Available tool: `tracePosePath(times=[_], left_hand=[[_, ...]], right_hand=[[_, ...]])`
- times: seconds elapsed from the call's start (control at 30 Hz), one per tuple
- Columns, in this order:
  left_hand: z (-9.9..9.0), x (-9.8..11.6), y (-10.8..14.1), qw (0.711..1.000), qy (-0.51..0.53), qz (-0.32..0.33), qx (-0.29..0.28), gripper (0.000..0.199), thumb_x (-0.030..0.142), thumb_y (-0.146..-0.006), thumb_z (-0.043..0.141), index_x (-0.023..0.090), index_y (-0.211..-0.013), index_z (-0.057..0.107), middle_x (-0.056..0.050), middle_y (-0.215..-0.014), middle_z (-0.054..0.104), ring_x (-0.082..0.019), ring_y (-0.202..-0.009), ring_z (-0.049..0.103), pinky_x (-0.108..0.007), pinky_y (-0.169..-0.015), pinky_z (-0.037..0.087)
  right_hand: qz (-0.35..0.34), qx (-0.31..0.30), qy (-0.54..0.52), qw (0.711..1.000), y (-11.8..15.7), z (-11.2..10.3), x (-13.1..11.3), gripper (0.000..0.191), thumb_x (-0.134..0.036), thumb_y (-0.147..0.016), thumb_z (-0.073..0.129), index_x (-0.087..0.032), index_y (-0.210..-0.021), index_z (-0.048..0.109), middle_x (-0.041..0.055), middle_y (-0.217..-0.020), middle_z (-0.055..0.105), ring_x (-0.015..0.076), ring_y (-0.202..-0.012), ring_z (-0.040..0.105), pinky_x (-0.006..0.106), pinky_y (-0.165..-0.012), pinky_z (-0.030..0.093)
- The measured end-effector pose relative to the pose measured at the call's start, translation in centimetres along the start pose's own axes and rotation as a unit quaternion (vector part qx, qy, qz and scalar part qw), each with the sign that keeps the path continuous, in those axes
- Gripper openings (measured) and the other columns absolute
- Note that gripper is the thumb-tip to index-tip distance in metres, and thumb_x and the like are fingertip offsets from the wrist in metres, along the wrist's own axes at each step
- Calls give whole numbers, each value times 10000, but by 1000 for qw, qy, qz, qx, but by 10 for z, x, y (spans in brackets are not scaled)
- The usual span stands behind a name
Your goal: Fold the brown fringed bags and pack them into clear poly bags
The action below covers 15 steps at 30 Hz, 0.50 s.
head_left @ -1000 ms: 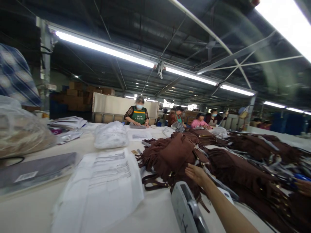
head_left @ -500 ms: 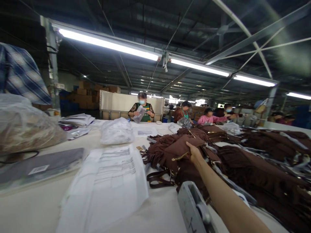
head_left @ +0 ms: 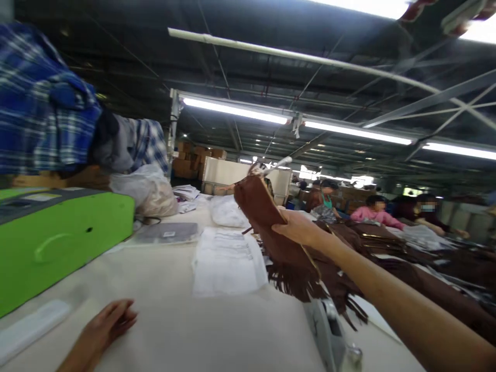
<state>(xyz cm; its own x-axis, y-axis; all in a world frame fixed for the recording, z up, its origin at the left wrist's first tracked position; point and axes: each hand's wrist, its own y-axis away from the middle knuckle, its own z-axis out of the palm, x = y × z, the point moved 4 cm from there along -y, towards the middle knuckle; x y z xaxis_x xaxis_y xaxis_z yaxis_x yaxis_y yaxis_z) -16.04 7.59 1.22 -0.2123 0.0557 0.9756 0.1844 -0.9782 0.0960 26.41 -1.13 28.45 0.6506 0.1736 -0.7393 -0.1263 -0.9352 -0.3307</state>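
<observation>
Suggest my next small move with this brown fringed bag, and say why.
I'd probably lower the bag toward the left hand: the right hand holds it raised, while the left looks empty, over a bare stretch of table.

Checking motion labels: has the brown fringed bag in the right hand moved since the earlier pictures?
Yes, the bag in the right hand has been lifted upward, judged against the flat white printed sheets.

From here, the right arm stretches far forward, its hand (head_left: 298,227) gripping, while the left hand (head_left: 114,318) hovers low, fingers loosely curled.
</observation>
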Motion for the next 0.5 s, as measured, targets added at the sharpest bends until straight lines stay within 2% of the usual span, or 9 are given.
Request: tracePosePath(times=[0.03, 0.07, 0.13, 0.2, 0.27, 0.3, 0.37, 0.43, 0.5], left_hand=[[-9, -2, 3, 1000, 26, -5, -6, 343, 521, -658, 742, 207, -727, 622, 14, -587, 660, -191, -615, 653, -282, -583, 566], [-17, -5, 7, 999, 41, -2, -9, 337, 481, -627, 766, 201, -758, 632, 3, -624, 679, -185, -639, 662, -267, -605, 569], [-33, -11, 15, 998, 69, 0, -9, 338, 444, -609, 767, 184, -776, 630, -27, -675, 690, -194, -700, 678, -278, -656, 579], [-51, -17, 24, 996, 92, 4, -8, 360, 456, -604, 763, 182, -784, 616, -34, -709, 690, -203, -746, 685, -301, -714, 581], [-71, -21, 34, 995, 102, 3, -11, 416, 494, -567, 784, 180, -772, 604, -41, -708, 685, -217, -745, 684, -332, -723, 581], [-80, -21, 40, 995, 101, 1, -16, 453, 513, -543, 799, 175, -773, 605, -48, -706, 685, -223, -737, 681, -342, -709, 580], [-96, -20, 52, 996, 89, -2, -27, 517, 544, -516, 818, 161, -802, 621, -58, -718, 687, -225, -731, 674, -339, -681, 575], [-106, -17, 62, 997, 72, -2, -38, 541, 551, -530, 822, 153, -844, 635, -54, -748, 689, -207, -736, 667, -314, -680, 565], [-108, -14, 68, 997, 54, -2, -52, 512, 538, -575, 812, 150, -862, 639, -44, -770, 685, -190, -744, 663, -296, -697, 556]], right_hand=[[-36, -23, 93, 995, 13, 30, -14, 319, -197, -712, 677, -217, -1031, 680, 44, -950, 722, 284, -986, 623, 359, -874, 431], [-78, -47, 200, 975, 30, 64, -23, 360, -210, -765, 633, -237, -1123, 649, 55, -966, 718, 286, -982, 625, 365, -863, 427], [-171, -97, 417, 887, 75, 139, -23, 475, -213, -866, 510, -277, -1337, 496, 79, -980, 713, 270, -891, 653, 365, -789, 445], [-197, -140, 432, 869, 128, 206, -2, 543, -128, -876, 452, -273, -1398, 423, 92, -1028, 700, 249, -893, 656, 340, -772, 453], [-270, -155, 439, 843, 181, 257, 25, 620, -80, -849, 448, -258, -1437, 369, 109, -1148, 656, 262, -1014, 618, 361, -865, 436], [-289, -156, 433, 839, 203, 273, 37, 654, -64, -840, 440, -250, -1458, 334, 116, -1206, 630, 280, -1082, 588, 383, -909, 421], [-251, -192, 408, 856, 230, 288, 58, 713, -51, -793, 475, -253, -1461, 331, 92, -1180, 639, 268, -1020, 608, 360, -859, 446], [-193, -235, 380, 874, 239, 284, 62, 758, -78, -764, 524, -262, -1469, 314, 75, -1158, 649, 262, -970, 622, 352, -823, 460], [-140, -294, 348, 879, 234, 271, 50, 746, -211, -762, 622, -258, -1456, 351, 89, -1196, 644, 295, -1008, 619, 381, -855, 463]])
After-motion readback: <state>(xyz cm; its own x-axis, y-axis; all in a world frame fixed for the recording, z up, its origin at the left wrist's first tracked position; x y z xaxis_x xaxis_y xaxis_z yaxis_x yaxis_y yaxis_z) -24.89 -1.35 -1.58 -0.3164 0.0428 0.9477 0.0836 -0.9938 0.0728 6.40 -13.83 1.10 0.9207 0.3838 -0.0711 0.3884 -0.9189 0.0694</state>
